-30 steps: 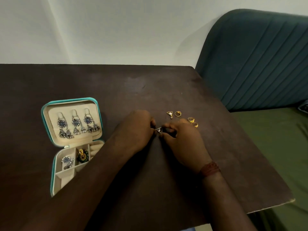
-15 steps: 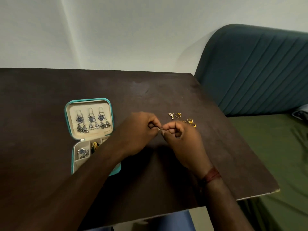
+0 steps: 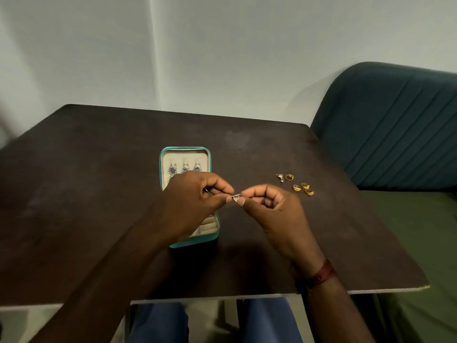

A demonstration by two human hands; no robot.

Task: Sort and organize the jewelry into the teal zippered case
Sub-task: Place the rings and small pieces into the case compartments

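A small triangular earring [image 3: 236, 197] is held above the table, pinched between the fingertips of my left hand [image 3: 197, 198] and my right hand [image 3: 269, 209]. Behind my left hand lies the open teal zippered case [image 3: 185, 151], with three silver-blue earrings [image 3: 184, 168] hung in its cream lid. My left hand and forearm hide most of the case's lower tray. To the right on the table lie a matching triangular earring [image 3: 280, 177] and several gold rings [image 3: 302, 186].
The dark brown table [image 3: 86, 194] ends at a pale front edge near my blue-clad knees [image 3: 158, 323]. A teal padded seat back [image 3: 395, 125] and a green cushion [image 3: 425, 243] stand at the right. A plain wall is behind.
Both hands have lifted the triangular earring off the table and hold it up between them. The camera has pulled back, so the case now appears behind my left hand.
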